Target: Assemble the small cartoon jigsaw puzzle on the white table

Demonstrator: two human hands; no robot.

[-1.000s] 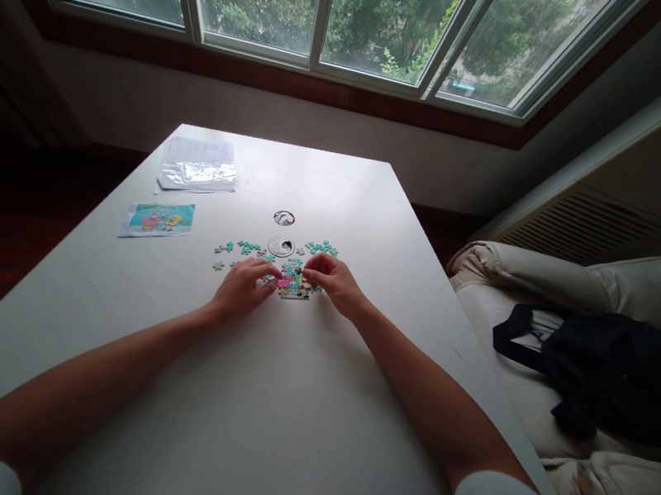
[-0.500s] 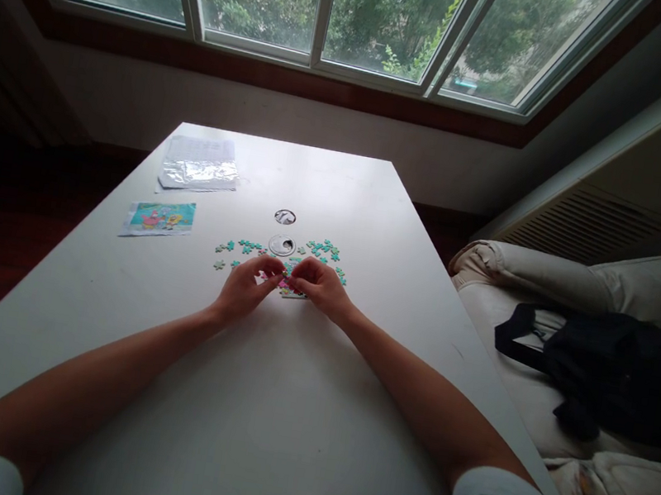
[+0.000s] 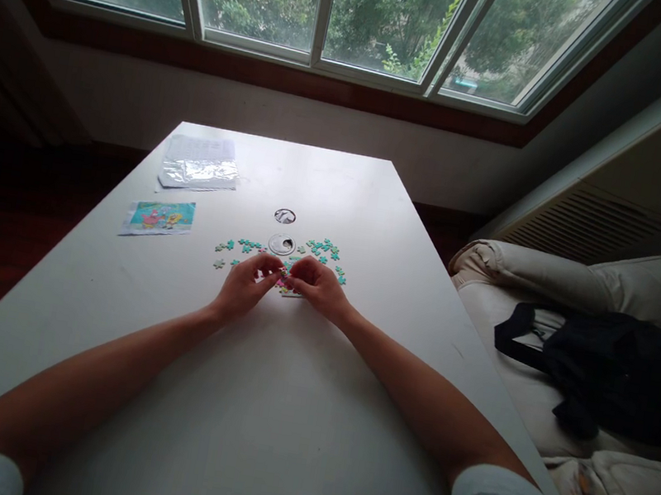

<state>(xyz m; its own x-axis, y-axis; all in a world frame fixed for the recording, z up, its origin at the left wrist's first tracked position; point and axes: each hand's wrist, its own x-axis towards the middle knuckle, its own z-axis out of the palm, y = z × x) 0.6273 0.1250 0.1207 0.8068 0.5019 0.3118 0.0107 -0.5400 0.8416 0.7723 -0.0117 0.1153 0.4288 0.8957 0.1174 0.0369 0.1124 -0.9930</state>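
My left hand [image 3: 245, 282] and my right hand [image 3: 324, 288] come together over a jigsaw puzzle at the middle of the white table [image 3: 256, 403]. A small jigsaw piece [image 3: 283, 273] shows at the fingertips of my left hand, pinched by thumb and finger. My right hand is closed in a pinch right beside it, its fingertips hiding what they hold. Below the hands, a pink and green part of the puzzle [image 3: 287, 292] is partly covered. Loose teal jigsaw pieces [image 3: 324, 248] lie in an arc beyond, with more jigsaw pieces [image 3: 248, 245] at the left.
Two small round items, a disc [image 3: 285, 216] and a ring-like one [image 3: 281, 245], lie past the hands. At the left are a colourful picture sheet [image 3: 158, 218] and a clear plastic packet with paper [image 3: 200, 164]. A sofa [image 3: 486, 297] with a dark bag [image 3: 618, 372] stands right of the table.
The fingertips of both hands have shifted very slightly at the pinch. The arms and the things on the table look the same.
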